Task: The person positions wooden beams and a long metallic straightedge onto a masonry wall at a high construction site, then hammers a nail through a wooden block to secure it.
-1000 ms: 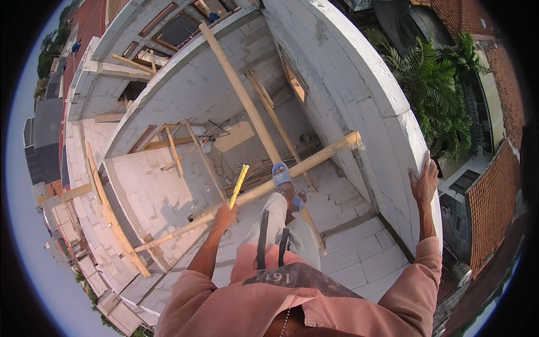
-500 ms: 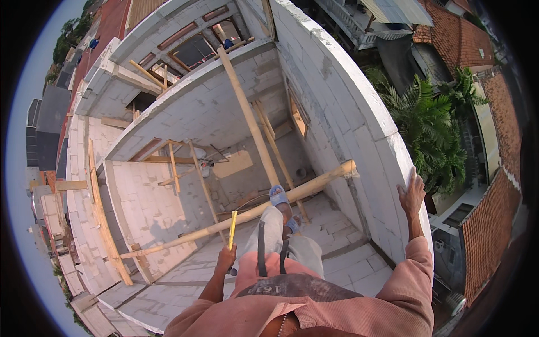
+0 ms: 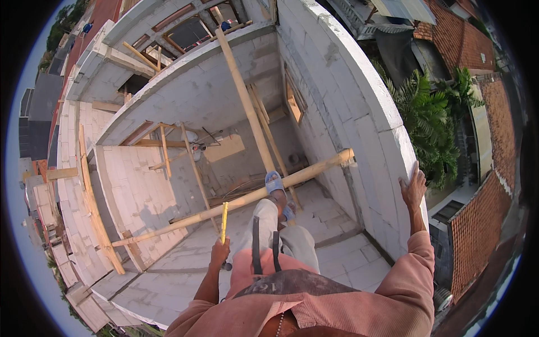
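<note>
My left hand (image 3: 220,251) is closed round a yellow-handled tool (image 3: 224,216), its yellow part pointing up and a dark rounded end showing below the fist. At the right, my right hand (image 3: 414,188) lies on the top edge of the pale block wall (image 3: 396,132), fingers stretched out and the thumb apart. Below me, a thick wooden pole (image 3: 230,210) spans the room from the right wall towards the left. One foot in a blue sandal (image 3: 274,181) is on this pole, where a long pole (image 3: 241,84) from the far wall meets it; the other foot is partly hidden behind my leg.
A deep room with a grey floor (image 3: 236,132) lies beneath the poles. Timber props (image 3: 193,163) stand at its left. A loose-looking plank (image 3: 95,202) leans along the left wall. Outside the right wall are palm fronds (image 3: 424,123) and tiled roofs (image 3: 477,224), far below.
The view has shifted slightly, so the room and poles appear a little further left and up. My left hand still holds the tool, and my right hand stays on the wall.
</note>
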Demonstrator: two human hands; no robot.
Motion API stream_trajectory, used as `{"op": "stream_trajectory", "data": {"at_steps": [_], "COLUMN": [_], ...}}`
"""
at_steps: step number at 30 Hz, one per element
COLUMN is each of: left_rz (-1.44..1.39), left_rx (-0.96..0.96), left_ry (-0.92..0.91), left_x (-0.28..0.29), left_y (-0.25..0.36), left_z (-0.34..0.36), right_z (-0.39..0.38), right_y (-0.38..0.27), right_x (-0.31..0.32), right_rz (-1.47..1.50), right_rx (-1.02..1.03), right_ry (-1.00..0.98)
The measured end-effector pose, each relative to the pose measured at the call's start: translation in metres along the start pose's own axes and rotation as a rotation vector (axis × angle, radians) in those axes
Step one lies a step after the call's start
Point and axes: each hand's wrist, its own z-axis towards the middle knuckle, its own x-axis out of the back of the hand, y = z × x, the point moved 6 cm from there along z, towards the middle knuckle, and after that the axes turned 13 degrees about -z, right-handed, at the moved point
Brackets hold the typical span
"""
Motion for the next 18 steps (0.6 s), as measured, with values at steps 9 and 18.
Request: {"op": "stream_trajectory", "data": {"at_steps": [9, 18], "left_rz": [-0.013, -0.029], "left_rx": [0.044, 0.116], "left_ry": [0.018, 0.086], "left_x": [-0.005, 0.019], "left_y": [-0.034, -0.133], "left_z": [0.000, -0.038], "right_z": [0.043, 0.043], "right_y": [-0.025, -0.020], "right_x": [-0.004, -0.010], "right_rz": [-0.045, -0.079], "right_rx": [-0.067, -0.083], "right_ry": [-0.050, -0.104]}}
